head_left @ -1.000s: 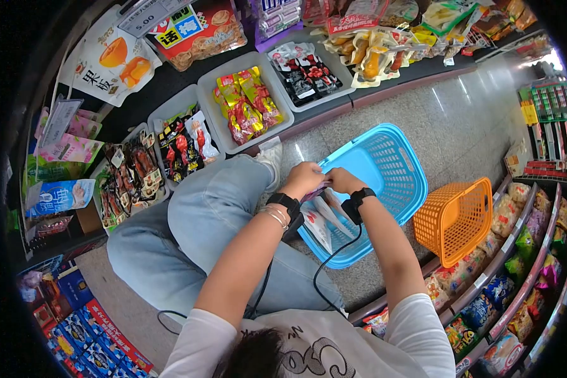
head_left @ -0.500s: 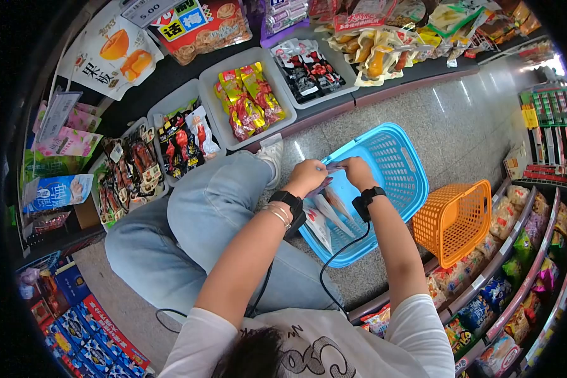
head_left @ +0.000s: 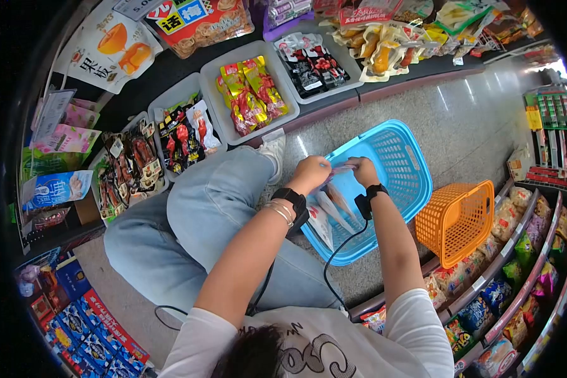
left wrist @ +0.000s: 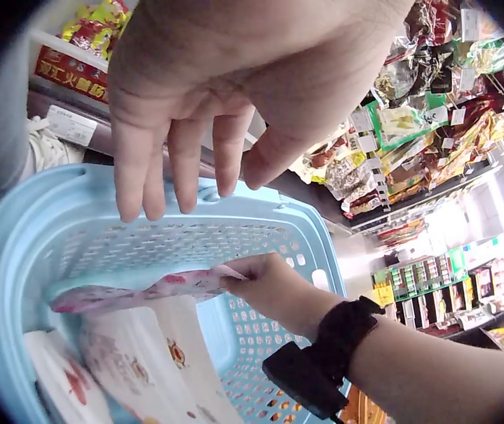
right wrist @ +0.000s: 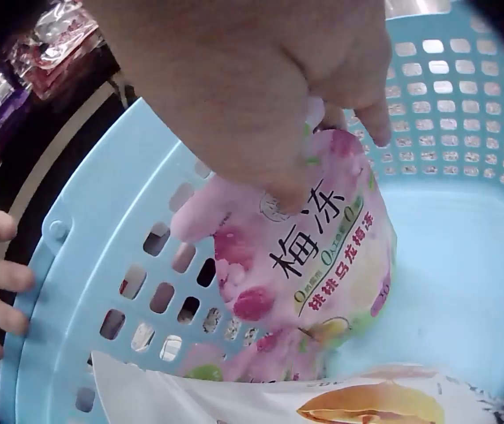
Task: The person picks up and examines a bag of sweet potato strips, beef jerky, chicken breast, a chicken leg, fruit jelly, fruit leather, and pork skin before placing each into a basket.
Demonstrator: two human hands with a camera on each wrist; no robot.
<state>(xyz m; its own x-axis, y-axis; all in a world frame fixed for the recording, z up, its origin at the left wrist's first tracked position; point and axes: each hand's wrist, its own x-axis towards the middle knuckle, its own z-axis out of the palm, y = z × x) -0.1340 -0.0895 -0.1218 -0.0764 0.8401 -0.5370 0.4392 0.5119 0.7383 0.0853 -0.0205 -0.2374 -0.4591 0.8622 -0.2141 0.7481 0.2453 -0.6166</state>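
My right hand (head_left: 363, 170) pinches the top of a pink pouch of plum jelly (right wrist: 305, 238) inside the blue basket (head_left: 416, 145). In the right wrist view the pouch's printed front faces up, with pink packaging showing beneath it. My left hand (left wrist: 225, 97) is over the basket's near-shelf rim in the left wrist view, its fingers straight and nothing in them. Several white pouches (left wrist: 137, 362) stand side by side at one end of the basket; one white pouch (right wrist: 358, 402) bears an orange fruit picture.
An orange basket (head_left: 453, 220) stands to the right of the blue one. Grey trays of packed snacks, such as one with yellow-red packets (head_left: 252, 94), line the shelf ahead. Curved racks of snacks (head_left: 498, 290) are at the right. A cable (head_left: 327, 268) hangs from my right wrist.
My hands were close together at the top of the pouch and have moved apart. The right hand has shifted right and slightly away from me.
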